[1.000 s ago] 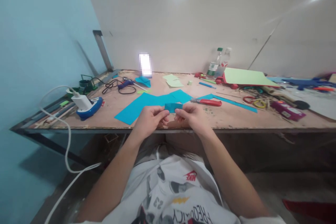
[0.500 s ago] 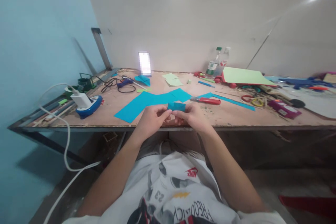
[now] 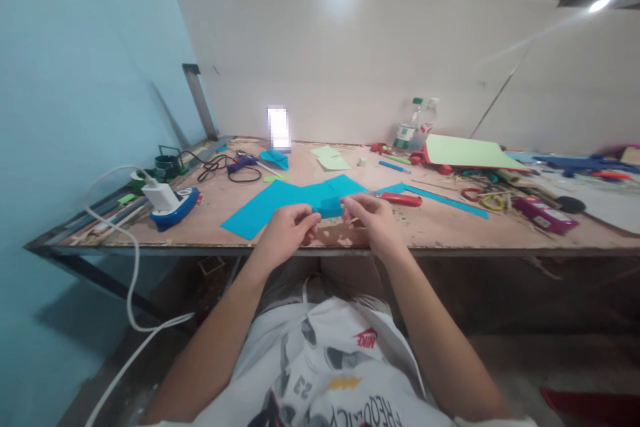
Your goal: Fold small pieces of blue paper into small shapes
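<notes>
A small folded piece of blue paper is held up between my two hands, just above the table's front edge. My left hand pinches its left end between thumb and fingers. At the right end, my right hand has a fingertip pinch on it. Behind my hands lie larger blue paper sheets, flat on the table. A red-handled cutter rests just beyond my right hand, its front end partly hidden. A narrow blue paper strip stretches away to the right.
Along the back stand a bright phone and two bottles. On the left sits a blue power strip with a white charger and cable. Pale green notes, a purple box and scattered scraps lie on the wooden table.
My hands have moved apart, and more of the small blue paper shows between them. My right hand has shifted from its near edge to its right end. The view has tilted slightly up.
</notes>
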### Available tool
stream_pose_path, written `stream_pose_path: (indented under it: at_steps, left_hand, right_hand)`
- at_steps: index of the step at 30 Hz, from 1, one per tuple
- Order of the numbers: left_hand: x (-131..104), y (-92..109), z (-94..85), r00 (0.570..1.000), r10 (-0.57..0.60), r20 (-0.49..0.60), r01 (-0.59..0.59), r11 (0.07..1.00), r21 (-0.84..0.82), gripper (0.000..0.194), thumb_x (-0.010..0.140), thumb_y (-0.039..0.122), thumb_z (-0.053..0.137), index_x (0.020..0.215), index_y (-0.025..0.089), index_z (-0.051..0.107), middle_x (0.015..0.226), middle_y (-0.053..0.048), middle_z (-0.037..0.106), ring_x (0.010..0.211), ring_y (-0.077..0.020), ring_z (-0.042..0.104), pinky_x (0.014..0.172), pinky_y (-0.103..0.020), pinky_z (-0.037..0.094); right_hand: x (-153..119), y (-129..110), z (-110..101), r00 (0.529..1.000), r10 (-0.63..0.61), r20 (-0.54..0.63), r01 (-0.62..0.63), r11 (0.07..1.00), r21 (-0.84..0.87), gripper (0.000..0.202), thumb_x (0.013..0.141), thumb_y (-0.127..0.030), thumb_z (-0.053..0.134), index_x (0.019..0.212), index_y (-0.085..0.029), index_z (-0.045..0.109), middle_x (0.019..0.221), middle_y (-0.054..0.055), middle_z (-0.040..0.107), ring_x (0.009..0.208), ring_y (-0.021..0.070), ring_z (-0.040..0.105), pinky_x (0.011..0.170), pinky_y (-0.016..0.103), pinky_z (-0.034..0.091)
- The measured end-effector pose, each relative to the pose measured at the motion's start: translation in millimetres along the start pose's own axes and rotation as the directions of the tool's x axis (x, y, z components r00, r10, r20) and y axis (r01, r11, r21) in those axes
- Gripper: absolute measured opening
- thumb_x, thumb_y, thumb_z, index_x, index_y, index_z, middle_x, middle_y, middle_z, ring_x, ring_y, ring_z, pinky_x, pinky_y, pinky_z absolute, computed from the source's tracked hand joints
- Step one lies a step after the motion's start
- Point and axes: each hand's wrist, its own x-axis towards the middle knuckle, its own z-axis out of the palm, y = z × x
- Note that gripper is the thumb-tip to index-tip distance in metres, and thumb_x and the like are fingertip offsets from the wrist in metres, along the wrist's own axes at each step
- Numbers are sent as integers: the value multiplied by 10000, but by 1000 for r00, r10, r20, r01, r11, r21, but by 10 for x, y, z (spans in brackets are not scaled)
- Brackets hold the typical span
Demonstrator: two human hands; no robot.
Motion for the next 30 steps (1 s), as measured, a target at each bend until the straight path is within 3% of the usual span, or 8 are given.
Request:
stream_pose_path:
  at_steps: [4, 9, 13, 18, 22, 27, 30]
  left_hand:
    - [-25, 31, 24, 997, 24, 75, -27, 999, 40, 369, 957, 473, 629, 704, 204, 617, 638, 11, 635, 613, -167, 594, 560, -248, 441]
    - [-52, 95, 23, 997, 65, 52, -69, 994, 88, 354, 959, 429, 640, 692, 203, 588, 650, 29, 594, 631, -152, 527, 590, -252, 394]
    - [-41, 80, 42, 998, 66, 3, -66, 995, 76, 255, 941, 400, 659, 783, 200, 658, 759, 3, 699, 713, -175, 613, 634, -256, 435]
    - [-12, 9, 82, 997, 44, -61, -46, 999, -22, 208, 928, 409, 674, 974, 206, 681, 805, -12, 733, 703, -190, 685, 642, -269, 517]
    - [-37, 40, 115, 986, 55, -156, -69, 994, -83, 331, 903, 351, 713, 1190, 250, 583, 811, 24, 731, 710, -175, 713, 661, -256, 549]
    - [-93, 108, 157, 975, 103, -196, -111, 993, -28, 249, 803, 361, 829, 982, 228, 718, 911, -31, 772, 727, -183, 706, 657, -271, 549]
    - [-98, 104, 159, 977, 122, -178, -126, 992, -15, 264, 781, 327, 840, 1019, 226, 789, 964, -53, 798, 768, -205, 724, 697, -293, 572]
  right_hand:
    - [-2, -8, 2, 1000, -2, -28, 0, 998, -69, 463, 763, -566, 832, 1013, -177, 805, 819, 35, 706, 654, 155, 554, 589, 279, 474]
    - [-21, -40, -6, 999, 7, 44, -3, 996, -89, 511, 803, -515, 823, 1207, -205, 777, 1021, 62, 756, 896, 204, 656, 777, 304, 521]
    - [-6, -15, 7, 985, 54, 166, -46, 998, -50, 408, 733, -473, 861, 1006, -179, 789, 917, 59, 761, 781, 198, 668, 671, 295, 514]
    - [-2, -8, 30, 959, 123, 256, -127, 992, -1, 341, 708, -440, 878, 835, -189, 685, 735, 11, 705, 617, 163, 643, 546, 258, 478]
    - [-11, -49, 32, 945, 146, 292, -154, 988, 4, 369, 682, -410, 924, 799, -181, 658, 612, -17, 655, 501, 123, 579, 474, 221, 426]
    - [1, -38, 24, 951, 126, 281, -152, 986, 71, 399, 704, -482, 901, 870, -184, 695, 757, 18, 726, 618, 164, 685, 576, 270, 550]
    - [15, -10, 17, 948, 121, 293, -153, 984, 86, 409, 704, -500, 899, 851, -179, 693, 768, 18, 725, 631, 163, 690, 592, 273, 562]
